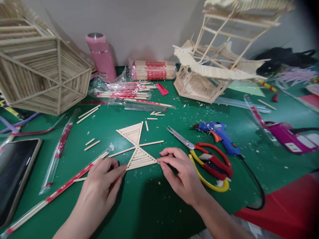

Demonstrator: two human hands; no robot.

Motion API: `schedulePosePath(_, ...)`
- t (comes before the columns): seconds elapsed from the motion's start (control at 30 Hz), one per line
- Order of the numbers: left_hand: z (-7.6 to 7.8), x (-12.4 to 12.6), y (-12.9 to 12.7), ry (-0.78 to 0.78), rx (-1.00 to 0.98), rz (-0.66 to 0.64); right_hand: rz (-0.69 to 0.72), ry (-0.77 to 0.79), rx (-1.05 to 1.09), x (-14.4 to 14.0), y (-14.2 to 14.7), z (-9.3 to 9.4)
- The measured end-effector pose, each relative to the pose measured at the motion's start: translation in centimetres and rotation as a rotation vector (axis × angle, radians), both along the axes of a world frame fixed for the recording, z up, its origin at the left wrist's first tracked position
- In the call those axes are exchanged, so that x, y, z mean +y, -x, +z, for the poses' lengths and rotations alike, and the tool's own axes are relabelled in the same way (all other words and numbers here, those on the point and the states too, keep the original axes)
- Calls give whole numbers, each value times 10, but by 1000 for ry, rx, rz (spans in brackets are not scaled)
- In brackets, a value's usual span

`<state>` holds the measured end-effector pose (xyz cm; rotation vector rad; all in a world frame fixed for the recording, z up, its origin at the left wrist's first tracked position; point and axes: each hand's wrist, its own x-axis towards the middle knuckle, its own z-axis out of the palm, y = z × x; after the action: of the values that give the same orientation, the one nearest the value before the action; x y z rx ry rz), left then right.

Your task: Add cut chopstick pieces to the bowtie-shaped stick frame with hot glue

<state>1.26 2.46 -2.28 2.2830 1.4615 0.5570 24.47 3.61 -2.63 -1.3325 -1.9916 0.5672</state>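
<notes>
While the stick fan [136, 146] lies flat on the green tabletop [149, 205], the left hand [104, 181] and right hand [179, 172] pinch its near edge at opposite corners; scissors [209, 162] lie just right.

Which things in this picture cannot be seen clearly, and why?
- Head view: left hand fingertips meet the stick piece; whether they pinch a stick is hidden.
- Tablet: cut off by the left edge.
- Black object, top right: blurred.
</notes>
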Motion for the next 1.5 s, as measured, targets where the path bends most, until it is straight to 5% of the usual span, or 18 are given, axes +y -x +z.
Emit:
schedulePosePath(0.7,2,1,8,-58,28,-28,-53,-6,-35,2,3,-7)
schedulePosePath(1.0,13,-2,10,-121,-101,201,-51,-2,-36,0,2,-5)
schedulePosePath(1.3,0,3,-18,-466,371,-112,-10,39,-73,-1,2,-1)
schedulePosePath(1.5,-12,10,-18,-405,358,-173,74,103,-199,7,2,6)
